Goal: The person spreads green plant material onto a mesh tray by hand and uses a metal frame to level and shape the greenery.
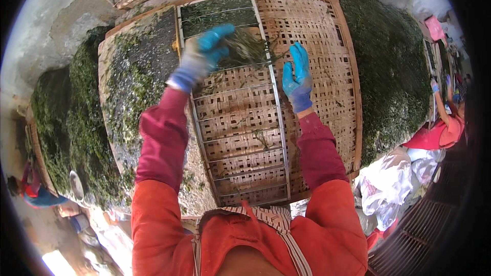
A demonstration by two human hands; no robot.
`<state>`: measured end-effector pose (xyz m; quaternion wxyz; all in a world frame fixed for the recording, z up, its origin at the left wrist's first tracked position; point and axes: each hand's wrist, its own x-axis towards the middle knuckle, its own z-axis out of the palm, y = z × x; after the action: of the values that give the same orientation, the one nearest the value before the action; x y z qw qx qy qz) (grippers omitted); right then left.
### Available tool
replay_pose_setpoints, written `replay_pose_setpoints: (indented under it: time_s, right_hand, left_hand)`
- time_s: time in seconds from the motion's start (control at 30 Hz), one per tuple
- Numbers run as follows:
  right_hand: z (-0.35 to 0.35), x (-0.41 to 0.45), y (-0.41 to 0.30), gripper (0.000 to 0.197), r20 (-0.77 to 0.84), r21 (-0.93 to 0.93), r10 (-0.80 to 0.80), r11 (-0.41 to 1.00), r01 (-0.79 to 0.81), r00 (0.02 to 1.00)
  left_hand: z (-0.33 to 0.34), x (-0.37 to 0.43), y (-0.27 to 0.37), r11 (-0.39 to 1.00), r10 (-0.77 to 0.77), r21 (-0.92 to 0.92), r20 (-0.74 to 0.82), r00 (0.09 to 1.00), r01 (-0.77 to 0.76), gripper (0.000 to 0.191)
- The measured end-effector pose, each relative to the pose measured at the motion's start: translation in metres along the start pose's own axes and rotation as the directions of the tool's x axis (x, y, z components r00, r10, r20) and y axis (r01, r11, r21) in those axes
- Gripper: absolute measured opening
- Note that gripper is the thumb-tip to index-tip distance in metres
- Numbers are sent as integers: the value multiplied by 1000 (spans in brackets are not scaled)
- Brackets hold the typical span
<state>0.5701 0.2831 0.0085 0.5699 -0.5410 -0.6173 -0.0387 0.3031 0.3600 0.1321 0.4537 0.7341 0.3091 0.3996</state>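
Note:
A metal frame with crossbars [282, 138] lies lengthwise on a woven bamboo tray with a wooden rim [355, 84]. Dark green shredded plant matter [218, 9] fills its far sections, while the nearer ones show bare weave with a few stray shreds. My left hand [213, 48], in a blue-coated glove and blurred, is over the frame's left side beside a loose bunch of strands [247, 46]; whether its fingers grip the bunch I cannot tell. Over the tray, right of the frame, my right hand [298, 69] is gloved alike, fingers apart and holding nothing.
Green shreds are scattered on the board [199, 184] at left. Large heaps of green matter lie farther left [84, 122] and right [379, 65]. A round white-rimmed container [76, 186] stands at the left heap. Co-workers [441, 126] [38, 191] are at both sides. Plastic bags [387, 180] sit lower right.

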Motion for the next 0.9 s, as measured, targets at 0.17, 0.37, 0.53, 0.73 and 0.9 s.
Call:
replay_pose_setpoints:
  time_s: [0.17, 0.37, 0.53, 0.73, 0.9]
  right_hand:
    - [-35, 21, -12, 35, 119, -145, -144, 976, 161, 982]
    - [28, 51, -48, 44, 657, -226, -310, 789, 572, 687]
    - [-20, 87, -12, 49, 806, -50, -46, 988, 145, 591]
    - [-10, 70, 41, 56, 654, -210, -59, 944, 256, 754]
    - [29, 103, -5, 22, 772, -362, 144, 900, 242, 619]
  left_hand:
    - [3, -31, -96, 584, 452, 781, -85, 888, -222, 60]
    - [23, -44, -64, 467, 160, 845, 209, 965, -261, 57]
    - [-10, -35, -52, 670, 91, 706, 228, 969, -229, 52]
    - [70, 6, -48, 584, -113, 748, 460, 881, -316, 73]
    - [76, 11, -61, 643, -182, 745, 377, 908, -180, 66]
